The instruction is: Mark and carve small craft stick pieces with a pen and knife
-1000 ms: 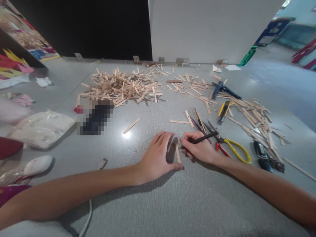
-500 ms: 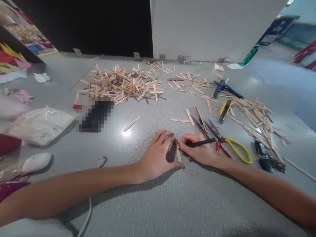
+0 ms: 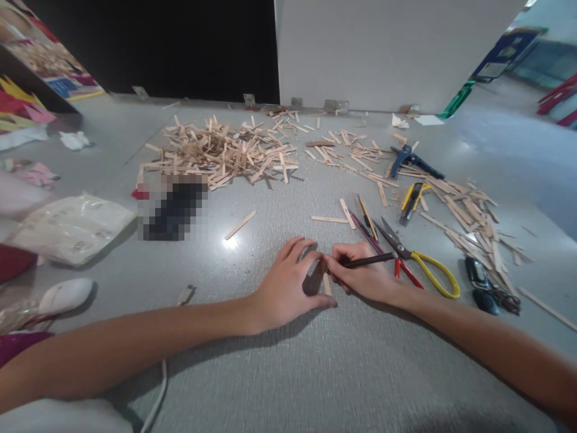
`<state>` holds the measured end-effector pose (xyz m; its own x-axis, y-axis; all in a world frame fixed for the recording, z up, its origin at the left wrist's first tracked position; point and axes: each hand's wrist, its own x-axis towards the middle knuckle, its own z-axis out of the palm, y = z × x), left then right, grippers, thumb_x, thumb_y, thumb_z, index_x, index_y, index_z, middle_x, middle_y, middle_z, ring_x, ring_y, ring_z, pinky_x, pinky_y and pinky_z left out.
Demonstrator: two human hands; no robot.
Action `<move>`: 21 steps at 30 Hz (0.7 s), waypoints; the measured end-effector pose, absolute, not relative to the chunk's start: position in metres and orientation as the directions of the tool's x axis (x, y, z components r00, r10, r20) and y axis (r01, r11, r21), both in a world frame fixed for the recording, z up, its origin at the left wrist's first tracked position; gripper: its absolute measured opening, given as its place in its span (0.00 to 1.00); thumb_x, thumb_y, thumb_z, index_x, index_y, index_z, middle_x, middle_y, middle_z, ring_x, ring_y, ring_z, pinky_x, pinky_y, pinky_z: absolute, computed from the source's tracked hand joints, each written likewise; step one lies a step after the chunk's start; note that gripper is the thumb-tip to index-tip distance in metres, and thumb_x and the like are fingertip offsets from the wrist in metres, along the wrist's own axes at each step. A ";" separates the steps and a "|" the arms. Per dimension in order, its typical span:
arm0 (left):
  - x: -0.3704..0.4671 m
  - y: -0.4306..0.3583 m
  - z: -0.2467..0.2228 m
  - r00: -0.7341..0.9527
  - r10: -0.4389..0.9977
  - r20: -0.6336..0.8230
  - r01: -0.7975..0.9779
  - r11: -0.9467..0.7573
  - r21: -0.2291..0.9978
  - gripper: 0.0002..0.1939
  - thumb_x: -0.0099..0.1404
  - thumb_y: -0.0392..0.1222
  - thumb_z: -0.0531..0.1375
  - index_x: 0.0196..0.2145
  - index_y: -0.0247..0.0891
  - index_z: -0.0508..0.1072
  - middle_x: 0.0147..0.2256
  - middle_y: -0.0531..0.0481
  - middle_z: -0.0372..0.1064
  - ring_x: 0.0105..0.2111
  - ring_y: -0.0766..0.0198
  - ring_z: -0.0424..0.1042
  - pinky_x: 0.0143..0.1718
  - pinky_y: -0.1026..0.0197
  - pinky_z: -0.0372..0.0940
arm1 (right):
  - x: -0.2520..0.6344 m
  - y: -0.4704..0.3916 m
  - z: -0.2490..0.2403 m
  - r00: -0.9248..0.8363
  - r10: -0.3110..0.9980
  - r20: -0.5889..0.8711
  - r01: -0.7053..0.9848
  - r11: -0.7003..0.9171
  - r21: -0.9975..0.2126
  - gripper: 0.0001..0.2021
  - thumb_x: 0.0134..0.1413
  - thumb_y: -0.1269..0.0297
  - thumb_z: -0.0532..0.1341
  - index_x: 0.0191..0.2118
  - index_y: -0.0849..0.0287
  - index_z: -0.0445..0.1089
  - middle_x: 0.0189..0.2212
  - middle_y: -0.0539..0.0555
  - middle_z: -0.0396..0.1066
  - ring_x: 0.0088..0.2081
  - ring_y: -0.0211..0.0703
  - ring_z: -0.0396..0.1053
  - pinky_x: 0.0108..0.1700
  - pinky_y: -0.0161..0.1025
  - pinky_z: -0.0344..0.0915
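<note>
A short wooden stick (image 3: 327, 284) lies on the grey table between my hands. My left hand (image 3: 288, 288) grips it at its two ends, the thumb at the near end and a fingertip at the far end. Pinched in my right hand (image 3: 358, 273) is a dark pen (image 3: 369, 260), slanting over the stick; its tip is hidden by my fingers. Two more sticks (image 3: 329, 220) touch just beyond, beside a yellow pencil (image 3: 368, 218). Scissors with yellow handles (image 3: 435, 275) lie right of my right hand, over a red-handled tool (image 3: 409, 275).
A big heap of sticks (image 3: 225, 150) lies at the back left. More sticks (image 3: 473, 210) spread on the right, near a yellow cutter (image 3: 412, 199) and a blue tool (image 3: 410, 159). A mouse (image 3: 72, 296), a plastic packet (image 3: 74, 228) and a cable (image 3: 163, 385) are on the left.
The fingers of my right hand and the pen have shifted very slightly at the stick. My left hand keeps its place.
</note>
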<state>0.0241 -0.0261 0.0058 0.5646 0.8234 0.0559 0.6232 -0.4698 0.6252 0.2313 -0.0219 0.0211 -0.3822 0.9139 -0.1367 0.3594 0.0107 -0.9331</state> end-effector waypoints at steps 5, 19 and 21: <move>0.024 -0.026 0.008 0.568 0.822 0.045 0.624 -0.466 0.628 0.40 0.53 0.61 0.80 0.56 0.40 0.75 0.67 0.34 0.65 0.72 0.31 0.57 0.70 0.29 0.61 | 0.232 -0.022 0.022 -0.391 0.910 -0.139 0.354 0.009 -0.935 0.23 0.66 0.48 0.62 0.24 0.54 0.61 0.15 0.44 0.63 0.15 0.31 0.59 0.17 0.30 0.52; 0.023 -0.026 0.007 0.570 0.819 0.069 0.600 -0.472 0.646 0.38 0.54 0.59 0.80 0.56 0.41 0.75 0.67 0.36 0.66 0.72 0.31 0.57 0.70 0.29 0.61 | 0.232 -0.021 0.022 -0.412 0.906 -0.101 0.373 0.066 -0.926 0.24 0.68 0.49 0.61 0.22 0.54 0.60 0.13 0.45 0.62 0.16 0.32 0.57 0.18 0.32 0.50; 0.024 -0.027 0.008 0.568 0.821 0.055 0.613 -0.466 0.638 0.39 0.54 0.59 0.80 0.56 0.40 0.75 0.67 0.34 0.66 0.72 0.31 0.56 0.71 0.29 0.61 | 0.232 -0.021 0.023 -0.414 0.905 -0.102 0.369 0.064 -0.927 0.24 0.68 0.50 0.61 0.22 0.54 0.61 0.14 0.45 0.62 0.16 0.32 0.57 0.19 0.32 0.50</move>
